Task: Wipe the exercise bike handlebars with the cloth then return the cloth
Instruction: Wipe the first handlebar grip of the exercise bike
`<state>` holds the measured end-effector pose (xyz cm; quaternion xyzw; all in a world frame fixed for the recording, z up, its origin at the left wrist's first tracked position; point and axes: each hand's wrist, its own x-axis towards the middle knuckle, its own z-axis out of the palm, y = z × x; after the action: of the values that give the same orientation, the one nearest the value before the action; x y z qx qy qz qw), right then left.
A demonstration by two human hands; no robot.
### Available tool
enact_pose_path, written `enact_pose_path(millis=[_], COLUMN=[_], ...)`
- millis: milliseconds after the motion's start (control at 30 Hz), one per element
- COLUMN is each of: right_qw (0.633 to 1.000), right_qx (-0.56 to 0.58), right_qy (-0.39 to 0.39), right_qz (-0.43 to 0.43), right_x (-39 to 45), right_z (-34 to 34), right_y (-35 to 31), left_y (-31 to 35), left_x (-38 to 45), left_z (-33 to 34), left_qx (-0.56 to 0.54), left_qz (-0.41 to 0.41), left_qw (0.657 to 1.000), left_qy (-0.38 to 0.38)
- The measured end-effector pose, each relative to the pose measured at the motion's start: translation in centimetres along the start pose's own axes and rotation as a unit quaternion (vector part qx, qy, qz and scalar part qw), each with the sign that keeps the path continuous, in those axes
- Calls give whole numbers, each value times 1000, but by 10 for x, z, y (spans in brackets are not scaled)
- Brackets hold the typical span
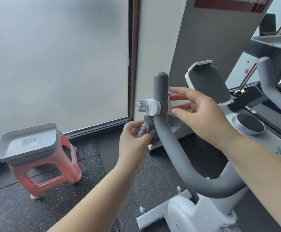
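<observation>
While the left hand [134,136] pinched the cloth [145,127] against the handlebar [168,141], right hand [201,114] spread, that loose bunch risked slipping.

Left hand [134,134] pinched closed, right hand [201,114] spread wide.

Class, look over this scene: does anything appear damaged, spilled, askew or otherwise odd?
Nothing stands out. The left hand holds the grey cloth against the handlebar; the tray sits level on the pink stool.
</observation>
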<state>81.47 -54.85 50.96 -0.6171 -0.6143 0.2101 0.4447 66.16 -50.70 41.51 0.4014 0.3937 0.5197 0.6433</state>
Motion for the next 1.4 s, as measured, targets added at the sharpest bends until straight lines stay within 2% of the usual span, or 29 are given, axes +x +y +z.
enact_pose_path(millis=[100,167,367,733,867,967,1100,1400], right_qw=[1000,999,996,986,983,977,962,948], right_qx=[1,3,-51,-55,-64,-60,-62,-85], right_qy=[-23,-41,-62,-146,-165,-195,-242,-270], right_qz=[-11,-15,-44,-55,-51,-67,-113,-147], right_x=[-1,-2,-10,-29,-35,-40,-43,-49], right_z=[-5,-8,-14,-33,-41,-41,-35,-40], right_y=[4,7,22,41,45,42,40,54], left_y=[-4,-6,-11,-26,-24,-15,-9,-39], left_x=[-3,-8,-17,-72,-80,-59,-40,-93], left_z=[16,19,12,4,9,16,24,33], left_qx=[-113,-131,-114,-64,-64,-104,-135,-124], left_qz=[-12,-1,53,27,31,38,43,45], left_qw=[993,991,992,997,996,990,987,986], left_qy=[18,12,28,18,55,83,77,105])
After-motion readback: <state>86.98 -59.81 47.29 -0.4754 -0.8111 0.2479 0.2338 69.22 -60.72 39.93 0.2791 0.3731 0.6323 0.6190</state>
